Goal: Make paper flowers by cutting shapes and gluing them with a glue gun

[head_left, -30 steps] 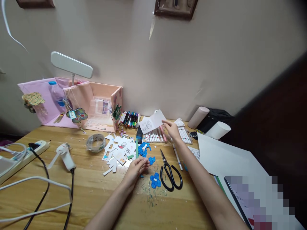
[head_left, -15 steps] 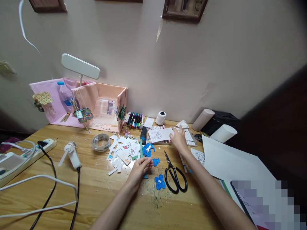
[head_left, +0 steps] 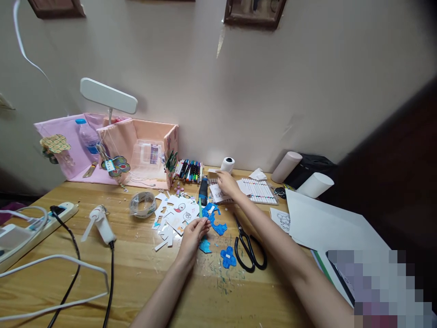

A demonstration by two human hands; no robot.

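My right hand [head_left: 228, 184] reaches to the back of the table, its fingertips closed on the edge of a small blank white paper card [head_left: 212, 171] beside the spool of white thread [head_left: 227, 165]. Under that wrist lies a line-drawn paper card [head_left: 217, 193] on a case of white markers [head_left: 260, 191]. My left hand [head_left: 195, 233] is pinched over the blue paper scraps [head_left: 218, 226]; what sits between its fingertips is hidden. A blue paper flower [head_left: 228, 257] with a white patch lies to its right, next to black-handled scissors [head_left: 246, 248].
White paper cutouts [head_left: 177, 214] and a tape roll [head_left: 142, 205] lie left of centre. A pink cardboard box [head_left: 136, 130] stands behind, near coloured markers [head_left: 189, 171]. A glue gun [head_left: 103, 224], cables and a power strip [head_left: 56, 223] occupy the left. Large white sheets [head_left: 337, 218] cover the right.
My right hand has moved left and back from the marker case to the blank card, which now looks tipped up. My left hand has shifted slightly left, still pinched.
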